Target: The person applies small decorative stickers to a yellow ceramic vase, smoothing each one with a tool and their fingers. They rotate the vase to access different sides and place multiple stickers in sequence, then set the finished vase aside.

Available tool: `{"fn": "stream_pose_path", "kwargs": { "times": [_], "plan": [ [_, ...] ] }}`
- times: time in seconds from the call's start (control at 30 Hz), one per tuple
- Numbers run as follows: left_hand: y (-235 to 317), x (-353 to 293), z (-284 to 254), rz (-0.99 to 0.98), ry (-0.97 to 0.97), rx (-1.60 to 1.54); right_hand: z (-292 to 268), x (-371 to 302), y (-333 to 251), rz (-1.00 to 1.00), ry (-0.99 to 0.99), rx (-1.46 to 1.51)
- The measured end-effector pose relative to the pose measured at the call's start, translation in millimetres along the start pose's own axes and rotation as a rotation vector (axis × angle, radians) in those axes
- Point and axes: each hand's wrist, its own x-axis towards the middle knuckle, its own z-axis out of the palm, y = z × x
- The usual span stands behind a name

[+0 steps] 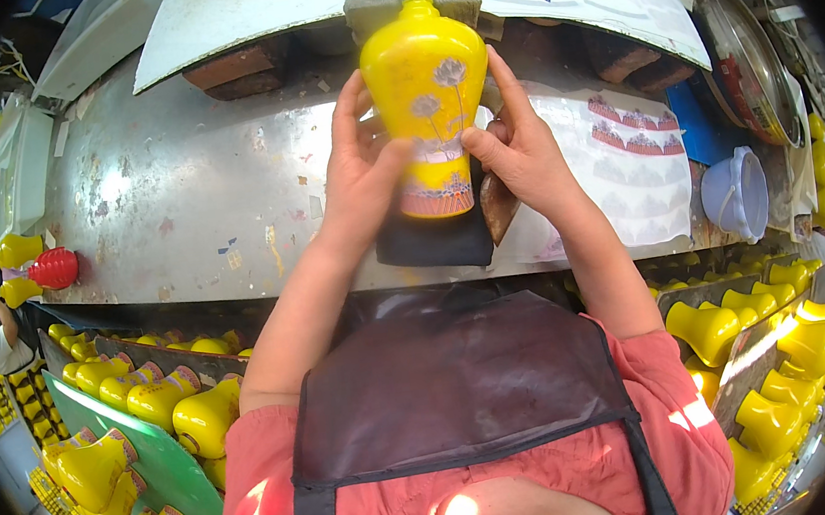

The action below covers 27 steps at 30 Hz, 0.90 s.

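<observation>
A glossy yellow vase [403, 72] with grey flower decals and a patterned band round its foot lies between my two hands. Its neck points away and rests at a dark grey block [367, 13]; its foot is toward me over a black pad [436, 243]. My left hand [362, 157] grips the vase's left side, thumb across the lower front. On the other side my right hand [518, 136] holds it, thumb pressed near the decal above the foot. A brown object [500, 206], partly hidden, sits beside the pad under my right hand.
Decal sheets [614, 166] lie on the metal table [204, 189] at right, near a pale bucket [736, 193]. A white board [286, 9] rests on bricks [237, 70] at the back. Yellow vases [160, 395] fill racks on both sides. Another person [4, 341] is far left.
</observation>
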Motion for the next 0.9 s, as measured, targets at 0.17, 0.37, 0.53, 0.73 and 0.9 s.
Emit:
{"fn": "stream_pose_path", "kwargs": {
  "times": [0.17,0.37,0.53,0.73,0.9],
  "plan": [
    [2.7,0.1,2.8,-0.026,0.017,-0.026,2.1,-0.4,-1.6,-0.018,0.015,-0.006],
    [0.1,-0.5,0.6,0.02,0.015,0.031,-0.6,0.8,-0.6,-0.023,0.013,-0.008],
    [3.2,6.5,-0.7,0.238,0.02,0.36,-6.0,1.0,-3.4,0.008,-0.047,0.106],
    [10.9,12.7,4.0,0.046,-0.038,0.214,-13.2,-3.9,-14.5,0.008,-0.019,-0.06],
    [1.1,17.0,4.6,0.191,-0.047,0.159,-10.1,-5.8,-16.3,0.027,0.011,-0.044]
  ]
}}
